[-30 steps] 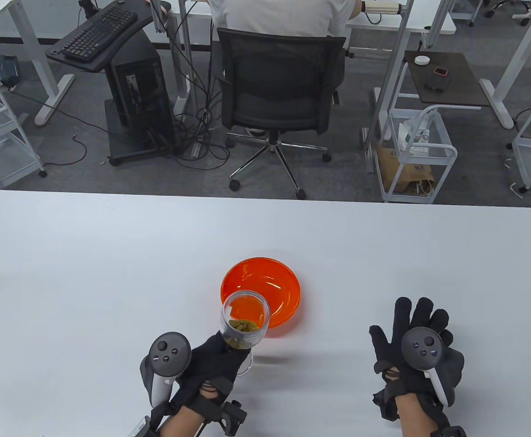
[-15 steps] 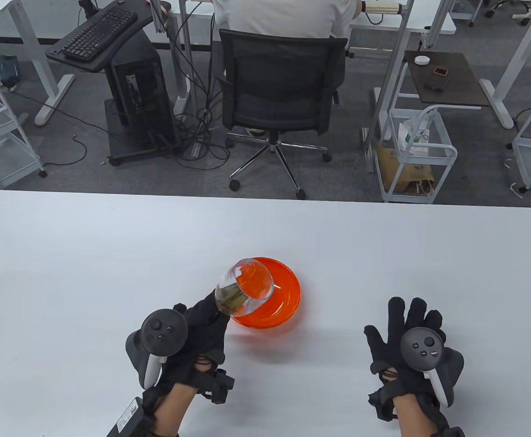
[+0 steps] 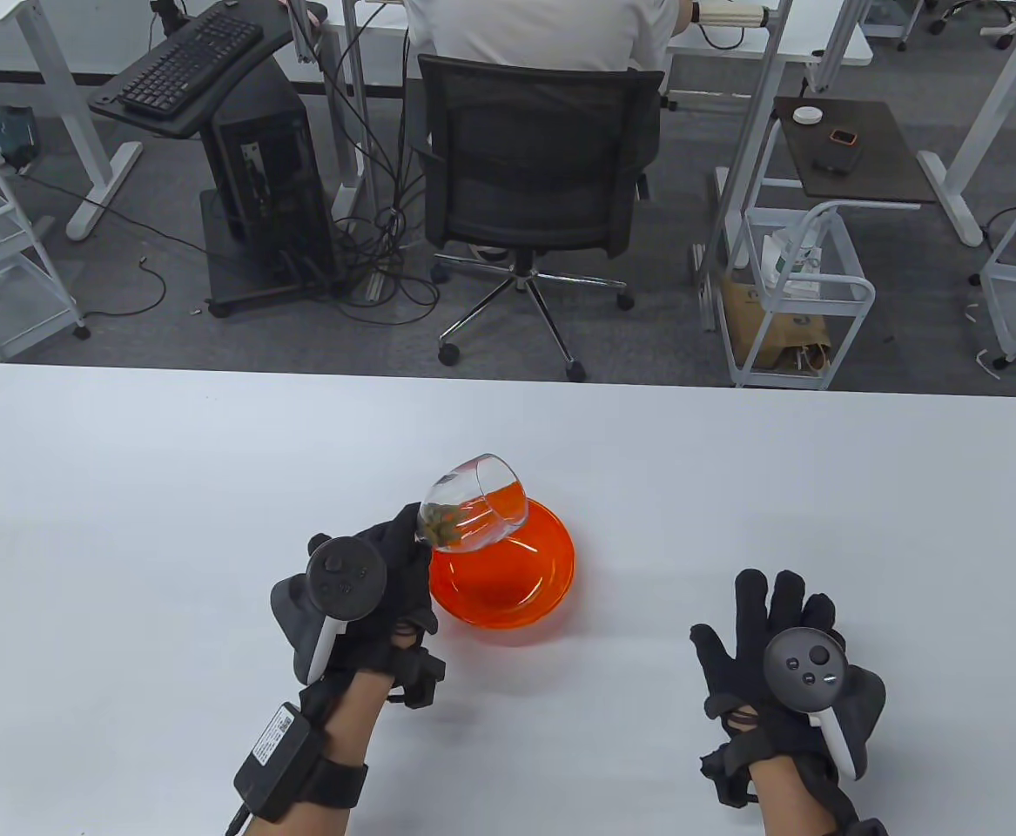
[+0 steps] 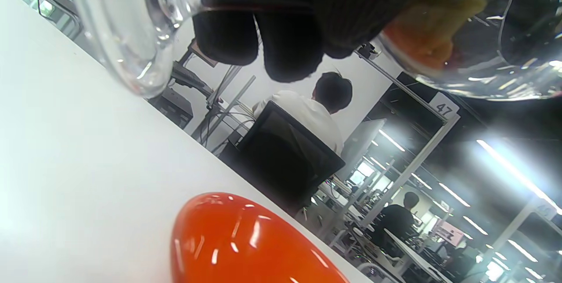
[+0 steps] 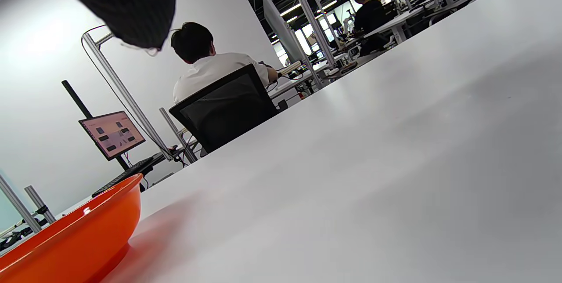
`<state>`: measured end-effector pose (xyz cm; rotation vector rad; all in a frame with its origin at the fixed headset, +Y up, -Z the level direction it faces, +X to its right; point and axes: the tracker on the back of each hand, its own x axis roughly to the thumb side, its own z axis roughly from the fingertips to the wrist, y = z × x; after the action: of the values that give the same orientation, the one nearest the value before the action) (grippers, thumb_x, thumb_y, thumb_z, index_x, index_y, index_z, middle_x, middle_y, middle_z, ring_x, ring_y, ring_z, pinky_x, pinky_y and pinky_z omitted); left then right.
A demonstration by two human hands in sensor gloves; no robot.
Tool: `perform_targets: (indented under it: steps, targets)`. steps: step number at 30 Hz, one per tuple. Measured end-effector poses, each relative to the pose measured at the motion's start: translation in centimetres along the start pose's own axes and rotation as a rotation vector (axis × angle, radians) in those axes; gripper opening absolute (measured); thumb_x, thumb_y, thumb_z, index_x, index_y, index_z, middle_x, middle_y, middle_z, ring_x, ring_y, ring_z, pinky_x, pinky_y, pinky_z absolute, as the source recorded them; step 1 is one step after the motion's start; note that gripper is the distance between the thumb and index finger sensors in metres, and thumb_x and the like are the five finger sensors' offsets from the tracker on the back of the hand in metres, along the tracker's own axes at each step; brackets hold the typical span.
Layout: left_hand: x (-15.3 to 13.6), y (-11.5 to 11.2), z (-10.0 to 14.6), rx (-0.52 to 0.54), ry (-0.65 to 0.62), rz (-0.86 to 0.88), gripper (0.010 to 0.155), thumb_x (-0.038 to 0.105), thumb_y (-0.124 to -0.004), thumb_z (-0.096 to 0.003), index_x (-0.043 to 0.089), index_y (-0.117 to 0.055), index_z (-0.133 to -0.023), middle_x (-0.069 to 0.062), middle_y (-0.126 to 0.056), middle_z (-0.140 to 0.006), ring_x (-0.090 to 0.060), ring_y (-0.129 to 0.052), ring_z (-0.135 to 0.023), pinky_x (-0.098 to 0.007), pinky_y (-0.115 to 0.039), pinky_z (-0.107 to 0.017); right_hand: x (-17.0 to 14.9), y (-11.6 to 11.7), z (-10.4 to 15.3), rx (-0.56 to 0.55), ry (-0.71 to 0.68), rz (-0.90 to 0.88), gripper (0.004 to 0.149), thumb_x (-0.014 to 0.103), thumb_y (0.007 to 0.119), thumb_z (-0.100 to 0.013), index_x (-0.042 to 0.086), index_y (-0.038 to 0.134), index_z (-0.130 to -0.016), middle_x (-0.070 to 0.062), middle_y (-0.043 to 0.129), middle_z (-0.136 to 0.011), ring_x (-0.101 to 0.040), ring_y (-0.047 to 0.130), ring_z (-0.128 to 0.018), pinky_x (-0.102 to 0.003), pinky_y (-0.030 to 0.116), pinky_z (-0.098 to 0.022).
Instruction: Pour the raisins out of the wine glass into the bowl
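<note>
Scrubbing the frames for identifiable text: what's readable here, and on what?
"47": white tag on the background frame post, left wrist view.
White label on the black box strapped to the left forearm: print too small to read.
Monitor in the right wrist view: pink screen with dark blocks, nothing legible.
Wine glass, bowl, both trackers: no text visible.

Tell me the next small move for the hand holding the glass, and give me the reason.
Probably tip the wine glass a little further. The left hand holds it tilted with its mouth above the orange bowl, yet the raisins sit bunched at the bottom of the glass and the bowl looks empty. The right hand rests spread on the table.
</note>
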<state>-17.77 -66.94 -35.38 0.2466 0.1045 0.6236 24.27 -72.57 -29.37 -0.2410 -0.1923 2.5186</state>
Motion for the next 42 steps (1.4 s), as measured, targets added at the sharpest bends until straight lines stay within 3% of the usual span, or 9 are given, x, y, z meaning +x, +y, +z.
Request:
perform_targets:
  steps: [17, 42]
  targets:
    - [-4.7, -2.7, -0.9, -0.001, 0.041, -0.250, 0.052, 0.033, -0.079, -0.0464, 0.036, -0.073, -0.098, 0.003, -0.091, -0.093, -0.031, -0.065, -0.102, -0.062, -0.011, -0.071, 0.7, 0.9, 0.0, 0.040, -0.030, 0.044, 0.078, 0.050, 0.077, -0.054, 0.020, 0.035, -0.111, -0.023, 0.016, -0.118, -0.061, 0.003, -0.097, -0.070, 0.003, -0.066]
    - [-4.0, -3.5, -0.1, 0.041, 0.004, -0.476, 0.051, 0.031, -0.081, -0.0459, 0.037, -0.077, -0.097, 0.002, -0.091, -0.094, -0.032, -0.060, -0.104, -0.061, -0.008, -0.070, 0.2, 1.4, -0.3, 0.093, 0.011, 0.065, 0.077, 0.051, 0.077, -0.054, 0.020, 0.036, -0.112, -0.023, 0.016, -0.118, -0.061, 0.003, -0.097, -0.070, 0.002, -0.066]
